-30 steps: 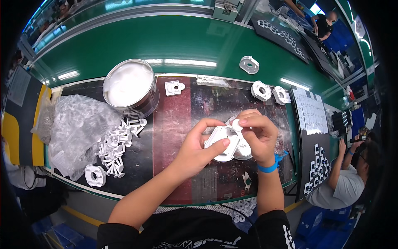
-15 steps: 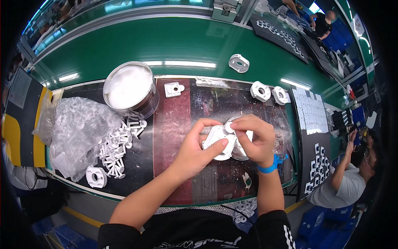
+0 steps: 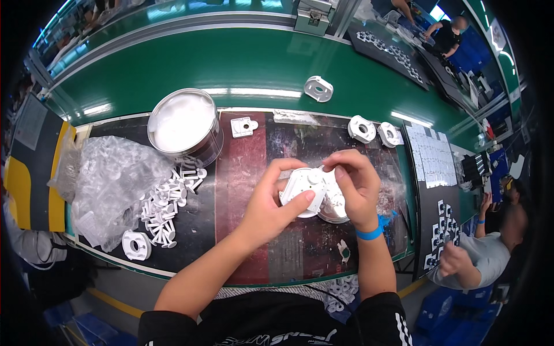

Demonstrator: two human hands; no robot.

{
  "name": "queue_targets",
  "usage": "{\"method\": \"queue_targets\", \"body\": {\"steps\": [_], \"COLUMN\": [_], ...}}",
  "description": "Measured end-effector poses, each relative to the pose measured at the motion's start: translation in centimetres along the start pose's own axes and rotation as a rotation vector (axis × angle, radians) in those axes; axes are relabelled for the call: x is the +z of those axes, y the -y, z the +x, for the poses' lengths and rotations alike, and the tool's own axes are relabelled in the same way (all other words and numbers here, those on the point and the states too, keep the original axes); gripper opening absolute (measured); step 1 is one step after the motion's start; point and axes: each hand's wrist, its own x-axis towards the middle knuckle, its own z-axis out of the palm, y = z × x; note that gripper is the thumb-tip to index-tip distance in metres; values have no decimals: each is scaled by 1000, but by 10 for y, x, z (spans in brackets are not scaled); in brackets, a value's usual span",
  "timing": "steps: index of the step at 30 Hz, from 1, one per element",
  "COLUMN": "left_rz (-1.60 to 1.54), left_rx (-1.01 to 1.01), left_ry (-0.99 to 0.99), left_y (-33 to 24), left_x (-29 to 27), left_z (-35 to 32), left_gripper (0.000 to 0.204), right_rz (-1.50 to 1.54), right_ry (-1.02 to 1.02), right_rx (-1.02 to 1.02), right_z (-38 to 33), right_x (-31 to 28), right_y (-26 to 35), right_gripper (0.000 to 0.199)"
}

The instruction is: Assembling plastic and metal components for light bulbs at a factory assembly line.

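Evidently, the left hand point(image 3: 270, 203) clasps a white plastic housing point(image 3: 298, 183), thumb across its face and fingers behind, over the dark worktop point(image 3: 195, 232). Beside a round dish point(image 3: 333, 211), the right hand point(image 3: 359, 193) curls thumb and fingers near the housing's right side; whether they pinch anything, I cannot tell.

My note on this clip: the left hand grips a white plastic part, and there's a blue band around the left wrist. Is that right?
Not quite: the head view shows the blue band around the right wrist, not the left. The left hand does grip a white plastic part.
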Motion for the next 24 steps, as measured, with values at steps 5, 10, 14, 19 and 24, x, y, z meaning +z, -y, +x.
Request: {"method": "queue_targets", "body": {"steps": [5,10,14,19,24], "left_rz": [19,39,56,143,169], "left_rx": [90,124,178,174,51], "left_ry": [-139,-268,-390,-439,-262], "left_y": [3,5,9,0,-2], "left_x": [-10,-27,-29,-26,29], "left_z": [9,25,58,132,200], "left_gripper": [45,42,49,47,52], "right_rz": [77,-13,-176,-198,-245], "right_ry": [-184,-273,-217,-251,-347], "right_rx": [75,-10,-92,-164,-292], "right_z": [1,-3,-4,-4,-3], "right_x": [3,1,-1,-6,-13], "right_y": [1,1,14,15,16], "right_gripper": [15,17,19,23,24]}}
